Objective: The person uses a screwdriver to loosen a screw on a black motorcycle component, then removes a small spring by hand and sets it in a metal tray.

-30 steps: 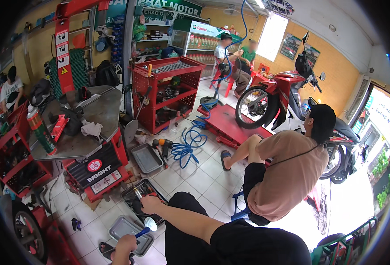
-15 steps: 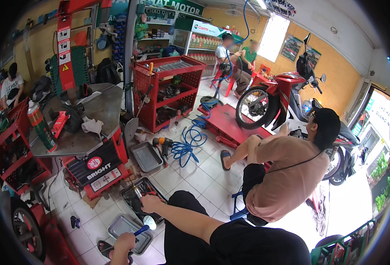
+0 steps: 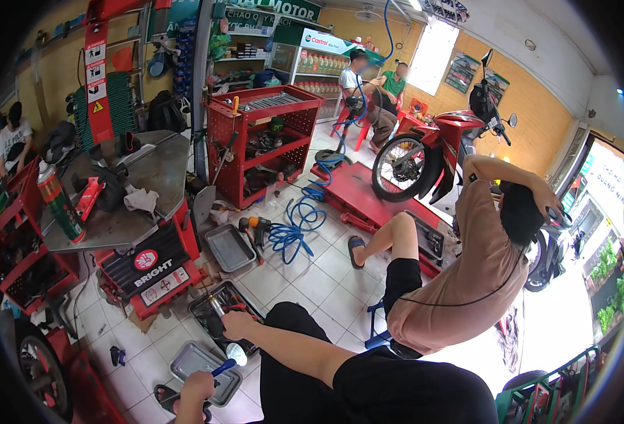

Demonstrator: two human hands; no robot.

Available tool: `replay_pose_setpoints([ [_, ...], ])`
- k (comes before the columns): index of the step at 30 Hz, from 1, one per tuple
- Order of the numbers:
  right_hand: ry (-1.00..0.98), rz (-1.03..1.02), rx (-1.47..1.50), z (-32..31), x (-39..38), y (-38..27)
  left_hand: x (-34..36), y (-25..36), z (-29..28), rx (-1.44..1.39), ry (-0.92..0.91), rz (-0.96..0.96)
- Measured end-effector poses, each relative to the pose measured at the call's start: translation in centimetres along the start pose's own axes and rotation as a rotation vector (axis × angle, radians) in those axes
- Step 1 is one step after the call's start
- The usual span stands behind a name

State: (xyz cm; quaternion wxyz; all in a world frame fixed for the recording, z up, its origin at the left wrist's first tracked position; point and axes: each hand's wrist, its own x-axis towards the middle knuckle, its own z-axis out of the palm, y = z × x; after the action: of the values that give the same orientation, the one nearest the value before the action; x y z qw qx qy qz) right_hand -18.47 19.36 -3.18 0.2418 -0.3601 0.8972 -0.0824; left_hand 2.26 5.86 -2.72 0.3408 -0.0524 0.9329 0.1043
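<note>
Low over a grey metal tray (image 3: pixel 179 364), my left hand (image 3: pixel 197 389) is closed around the blue handle of a brush-like tool (image 3: pixel 235 355) with a pale, rounded head. My right hand (image 3: pixel 237 326) reaches in from the right, fingers wrapped round a silver cylindrical metal part (image 3: pixel 216 305) that points up and away. Beneath that hand lies a dark tray (image 3: pixel 221 290) holding tools and parts, some hidden by my hand and forearm.
Another grey tray (image 3: pixel 230 247) and an orange-black power tool (image 3: pixel 258 225) lie near a coiled blue hose (image 3: pixel 294 230). A person (image 3: pixel 460 283) sits on a low stool to my right, by a red motorbike (image 3: pixel 460 127). A red tool cart (image 3: pixel 262 145) and a metal-topped workbench (image 3: pixel 131 187) stand ahead.
The seated person on my right has leaned and raised an arm to their head, uncovering a tray on the red platform. My hands keep nearly the same places and holds.
</note>
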Motion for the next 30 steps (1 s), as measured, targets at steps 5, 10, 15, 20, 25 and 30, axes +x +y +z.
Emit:
replay_pose_setpoints([
  [5,-0.028,0.013,-0.005,-0.29,0.00,-0.43,-0.43,0.05,-0.29,-0.019,-0.001,-0.017],
  [10,-0.058,0.017,0.000,-0.01,0.25,-0.12,-0.31,0.10,-0.32,-0.020,-0.020,-0.017],
  [15,-0.060,0.015,-0.010,0.00,0.21,-0.15,-0.06,-0.09,0.02,-0.006,-0.019,-0.004],
  [20,-0.073,0.017,-0.010,-0.64,-0.30,-0.67,-0.62,0.11,-0.34,-0.030,-0.004,-0.034],
  [25,-0.081,0.029,-0.009,-0.22,-0.07,-0.22,-0.38,0.29,-0.51,-0.011,-0.026,-0.008],
  [30,-0.080,0.024,-0.007,-0.38,-0.42,-0.52,-0.08,-0.12,-0.12,-0.003,-0.044,-0.011],
])
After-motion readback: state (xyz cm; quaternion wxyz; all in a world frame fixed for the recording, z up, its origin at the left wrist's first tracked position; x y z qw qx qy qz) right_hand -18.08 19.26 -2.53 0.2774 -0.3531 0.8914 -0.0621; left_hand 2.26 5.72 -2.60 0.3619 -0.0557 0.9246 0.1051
